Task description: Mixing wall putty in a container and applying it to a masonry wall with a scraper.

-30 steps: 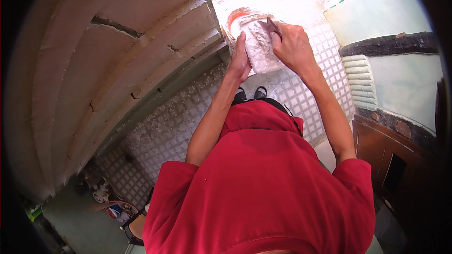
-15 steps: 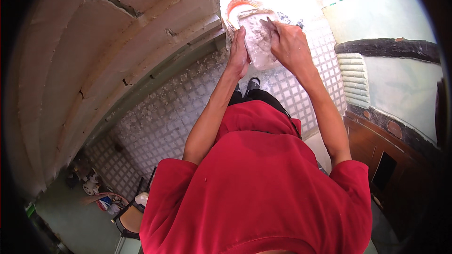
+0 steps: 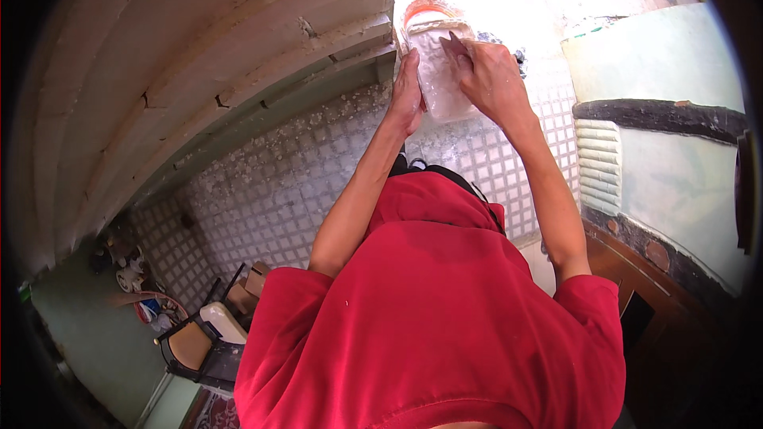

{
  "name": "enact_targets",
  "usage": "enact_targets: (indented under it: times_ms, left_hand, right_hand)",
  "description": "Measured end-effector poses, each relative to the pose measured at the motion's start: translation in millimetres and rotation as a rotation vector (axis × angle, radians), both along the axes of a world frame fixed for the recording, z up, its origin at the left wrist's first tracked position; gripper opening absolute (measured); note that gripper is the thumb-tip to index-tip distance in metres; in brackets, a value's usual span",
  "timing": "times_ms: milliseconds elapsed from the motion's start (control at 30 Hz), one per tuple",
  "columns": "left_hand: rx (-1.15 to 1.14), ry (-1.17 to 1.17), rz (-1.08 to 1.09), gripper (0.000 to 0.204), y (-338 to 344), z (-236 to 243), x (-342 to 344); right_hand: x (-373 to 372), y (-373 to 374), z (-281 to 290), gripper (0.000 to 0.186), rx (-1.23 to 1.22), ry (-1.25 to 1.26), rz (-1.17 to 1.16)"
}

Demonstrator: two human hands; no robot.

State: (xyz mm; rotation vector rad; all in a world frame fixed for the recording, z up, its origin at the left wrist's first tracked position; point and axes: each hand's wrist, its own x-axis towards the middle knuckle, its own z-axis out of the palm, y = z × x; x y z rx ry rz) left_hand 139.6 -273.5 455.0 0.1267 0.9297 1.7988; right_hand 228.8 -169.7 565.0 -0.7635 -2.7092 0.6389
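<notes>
1. Since the frame half a second earlier, the view had shifted: the chair (image 3: 189, 345) at lower left had come further into sight, and the shoes (image 3: 417, 164) had mostly slipped from sight beyond the shirt (image 3: 429, 310). The paste (image 3: 439, 83) looked smoother, and both hands had kept their places at the tub.
2. The tub (image 3: 453, 117), rectangular and pale, was held out in front of the person, above the floor (image 3: 270, 175), with the white paste inside it.
3. The left hand (image 3: 407, 97) gripped the tub's left side. Its thumb lay along the upper edge; the other fingers were largely hidden, so how far they curled underneath could not be told.
4. The right hand (image 3: 499, 83) was over the tub's right side, its fingers closed around the scraper (image 3: 455, 47). The dark blade stuck out toward the left, over the paste; whether its edge touched the paste could not be told.
5. Just past the tub's far end showed the orange rim of a bucket (image 3: 419, 7), partly covered by the tub in this view.
6. To the right, a dark beam (image 3: 660, 117) ran across the pale green wall (image 3: 675, 171).
</notes>
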Motion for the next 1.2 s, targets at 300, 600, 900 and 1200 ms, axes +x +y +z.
enact_targets:
  times_ms: [300,600,900,1200]
  left_hand:
    - [-0.067,-0.002,0.083,0.056,-28,8,34]
    - [-0.104,-0.048,0.097,0.057,-53,19,68]
    - [-0.090,-0.024,0.072,0.058,-93,22,73]
    - [-0.070,0.008,0.054,0.054,-125,42,62]
  right_hand:
    - [24,-23,1,0.022,-0.070,0.012,0.168]
    - [58,-20,8,0.026,0.018,0.107,0.114]
    - [88,-59,35,0.025,0.163,-0.073,0.469]
    - [95,-65,77,0.028,0.497,-0.106,0.735]
